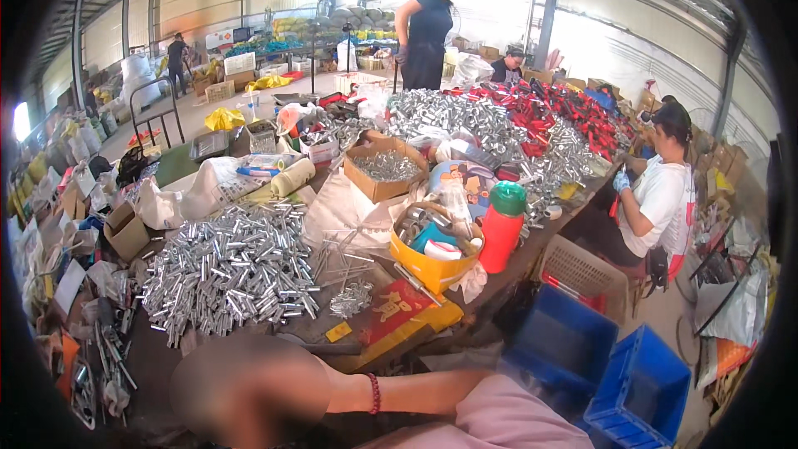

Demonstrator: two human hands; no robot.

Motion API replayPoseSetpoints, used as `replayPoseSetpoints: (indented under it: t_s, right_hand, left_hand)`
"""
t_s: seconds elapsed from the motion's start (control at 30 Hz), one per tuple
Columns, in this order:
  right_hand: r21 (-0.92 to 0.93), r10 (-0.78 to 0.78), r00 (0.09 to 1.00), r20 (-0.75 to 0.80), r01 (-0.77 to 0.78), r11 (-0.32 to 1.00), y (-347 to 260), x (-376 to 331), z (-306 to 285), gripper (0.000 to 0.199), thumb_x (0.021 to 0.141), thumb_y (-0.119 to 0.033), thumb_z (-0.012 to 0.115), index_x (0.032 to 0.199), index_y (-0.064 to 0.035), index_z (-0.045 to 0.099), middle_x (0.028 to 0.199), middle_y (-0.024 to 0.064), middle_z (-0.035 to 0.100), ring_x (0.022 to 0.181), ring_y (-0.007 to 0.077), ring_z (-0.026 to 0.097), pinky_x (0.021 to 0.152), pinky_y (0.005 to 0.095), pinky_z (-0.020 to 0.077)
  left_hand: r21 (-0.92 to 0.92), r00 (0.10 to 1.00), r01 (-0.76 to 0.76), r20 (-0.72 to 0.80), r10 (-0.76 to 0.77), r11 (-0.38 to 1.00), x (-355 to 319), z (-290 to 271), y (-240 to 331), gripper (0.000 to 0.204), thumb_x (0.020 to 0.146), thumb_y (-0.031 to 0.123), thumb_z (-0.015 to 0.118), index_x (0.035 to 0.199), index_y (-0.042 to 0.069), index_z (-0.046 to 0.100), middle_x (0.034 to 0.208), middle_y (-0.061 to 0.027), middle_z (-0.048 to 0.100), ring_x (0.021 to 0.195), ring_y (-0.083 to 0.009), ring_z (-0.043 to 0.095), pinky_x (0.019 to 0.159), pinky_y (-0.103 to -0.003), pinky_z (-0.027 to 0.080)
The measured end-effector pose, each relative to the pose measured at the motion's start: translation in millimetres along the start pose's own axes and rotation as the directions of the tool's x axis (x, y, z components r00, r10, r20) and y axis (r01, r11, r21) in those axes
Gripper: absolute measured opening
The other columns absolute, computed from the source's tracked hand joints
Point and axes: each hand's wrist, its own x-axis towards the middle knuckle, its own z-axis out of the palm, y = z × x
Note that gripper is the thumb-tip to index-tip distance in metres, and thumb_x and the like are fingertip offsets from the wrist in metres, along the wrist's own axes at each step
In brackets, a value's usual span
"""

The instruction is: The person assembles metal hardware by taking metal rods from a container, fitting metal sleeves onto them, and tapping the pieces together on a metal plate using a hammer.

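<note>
Nearest, blurred hand (249,387) low at table edge, red bead bracelet (374,393) on wrist; grip impossible to tell, other hand unseen. Just beyond, heap of silver metal tubes (224,270) within easy reach; right, yellow bucket (432,266), red bottle (501,237).

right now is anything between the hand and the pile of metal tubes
Nothing visible does. The hand, blurred here, is at the near edge of the table; only bare tabletop and a few stray tubes lie before the pile of metal tubes.

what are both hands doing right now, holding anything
left hand: blurred out, cannot be told
right hand: not in view
</note>
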Motion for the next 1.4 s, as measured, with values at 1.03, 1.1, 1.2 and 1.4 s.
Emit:
replayPoseSetpoints:
  t_s: [1.03,1.1,1.2,1.4]
  right_hand:
    - [-0.235,0.025,0.998,-0.061,-0.039,0.971,2,-14,-10,0.040,0.090,-0.012,0.073,0.129,-0.0073,0.067,0.108,0.0089,0.070,0.103,0.0306,0.070,0.090,0.0440,0.0571]
    - [-0.293,0.048,0.992,-0.120,-0.082,0.953,2,-19,-19,0.037,0.090,-0.013,0.073,0.126,-0.0082,0.068,0.108,0.0087,0.070,0.102,0.0308,0.070,0.090,0.0446,0.0574]
    - [-0.335,0.152,0.980,-0.128,-0.187,0.924,0,-24,-39,0.032,0.088,-0.009,0.070,0.120,-0.0074,0.070,0.108,0.0098,0.067,0.108,0.0323,0.067,0.091,0.0469,0.0553]
    - [-0.400,0.100,0.987,-0.124,-0.142,0.905,32,-19,-39,0.030,0.083,-0.005,0.070,0.112,-0.0063,0.071,0.096,0.0141,0.067,0.096,0.0363,0.068,0.084,0.0490,0.0568]
  left_hand:
    - [-0.057,0.992,0.053,-0.108,-0.059,0.997,-4,14,-14,0.019,0.081,-0.008,0.083,0.098,-0.002,0.074,0.092,-0.0125,0.057,0.084,-0.0308,0.060,0.074,-0.038,0.048]
    - [-0.117,0.980,0.179,-0.063,-0.187,0.977,-6,8,0,0.019,0.081,-0.008,0.085,0.095,-0.002,0.074,0.093,-0.0122,0.060,0.086,-0.0296,0.062,0.075,-0.037,0.049]
    - [-0.115,0.980,0.179,-0.072,-0.188,0.977,-9,4,2,0.016,0.083,-0.006,0.085,0.094,-0.002,0.074,0.093,-0.0123,0.061,0.086,-0.0286,0.062,0.076,-0.037,0.049]
    - [-0.067,0.991,0.125,-0.031,-0.127,0.990,-3,4,-1,0.006,0.089,-0.001,0.079,0.094,0.001,0.075,0.093,-0.0148,0.063,0.090,-0.0333,0.065,0.080,-0.041,0.052]
